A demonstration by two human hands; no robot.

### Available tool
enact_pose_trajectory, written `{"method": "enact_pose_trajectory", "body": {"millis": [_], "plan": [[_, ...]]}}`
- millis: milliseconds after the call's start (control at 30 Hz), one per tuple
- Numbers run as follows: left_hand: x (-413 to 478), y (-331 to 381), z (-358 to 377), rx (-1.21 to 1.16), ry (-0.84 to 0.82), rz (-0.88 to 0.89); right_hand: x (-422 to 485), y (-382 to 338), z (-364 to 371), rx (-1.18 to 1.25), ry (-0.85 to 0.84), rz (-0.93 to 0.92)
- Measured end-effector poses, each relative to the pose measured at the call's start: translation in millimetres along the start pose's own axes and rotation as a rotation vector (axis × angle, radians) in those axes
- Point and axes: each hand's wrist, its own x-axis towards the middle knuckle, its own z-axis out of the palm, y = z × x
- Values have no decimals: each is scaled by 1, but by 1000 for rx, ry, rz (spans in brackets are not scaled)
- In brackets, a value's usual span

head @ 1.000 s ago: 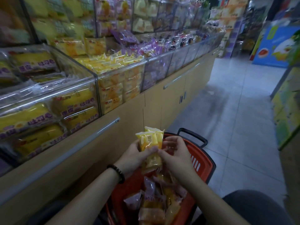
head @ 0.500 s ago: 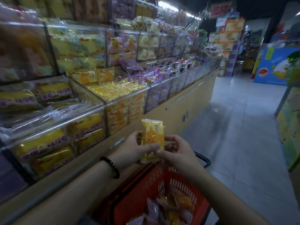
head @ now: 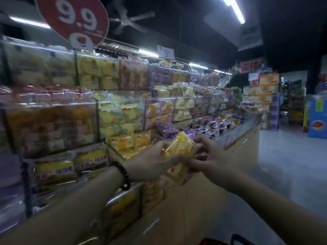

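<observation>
Both hands hold yellow snack packets (head: 178,152) in front of a shop display. My left hand (head: 150,161), with a dark bead bracelet on its wrist, grips the packets from the left, thumb on top. My right hand (head: 210,156) pinches them from the right with fingers and thumb. The packets are tilted, their tops pointing up and to the right, above the clear bins of yellow packets (head: 123,138). The image is blurred by motion.
Tiered clear bins of wrapped snacks (head: 168,110) run along the left, on a tan cabinet (head: 194,200). A red round price sign (head: 74,18) stands above. The red basket's rim and black handle (head: 235,240) show at the bottom edge. Grey floor (head: 286,165) lies to the right.
The view has swung upward from the basket to the shelves. Both hands have lifted the yellow packets up and forward over the bins, and the packets now tilt to the right.
</observation>
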Motion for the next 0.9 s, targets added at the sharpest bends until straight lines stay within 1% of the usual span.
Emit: {"method": "enact_pose_trajectory", "body": {"millis": [33, 133, 233, 300, 333, 400, 467, 500, 600, 633, 700, 733, 767, 833, 867, 900], "plan": [[4, -4, -11, -33, 7, -38, 9, -3, 5, 32, 14, 10], [15, -27, -44, -233, 2, -104, 34, -6, 23, 138, 27, 39], [28, -59, -75, -444, -20, -101, 67, -2, 41, 221, 29, 65], [41, -80, -94, -500, 60, -115, 97, 8, 54, 261, 70, 109], [48, -88, -101, -456, 145, -137, 113, 13, 59, 277, 105, 133], [59, -107, -109, -261, 361, -201, 143, 25, 69, 300, 163, 179], [66, -124, -109, -115, 567, -211, 169, 35, 79, 292, 185, 203], [67, -131, -106, -38, 643, -200, 180, 39, 84, 275, 185, 209], [71, -147, -98, 201, 807, -167, 206, 54, 99, 195, 186, 212], [74, -152, -95, 233, 841, -149, 213, 58, 105, 176, 191, 214], [80, -161, -87, 283, 856, -127, 227, 70, 118, 134, 200, 221], [81, -163, -83, 323, 847, -130, 232, 75, 125, 101, 199, 235], [82, -169, -80, 361, 837, -134, 234, 79, 132, 3, 189, 247], [82, -174, -78, 428, 812, -167, 236, 88, 142, -473, 146, 267], [81, -174, -78, 471, 797, -209, 236, 92, 145, -699, 153, 255], [81, -173, -78, 524, 789, -256, 235, 94, 148, -839, 172, 222]]}}
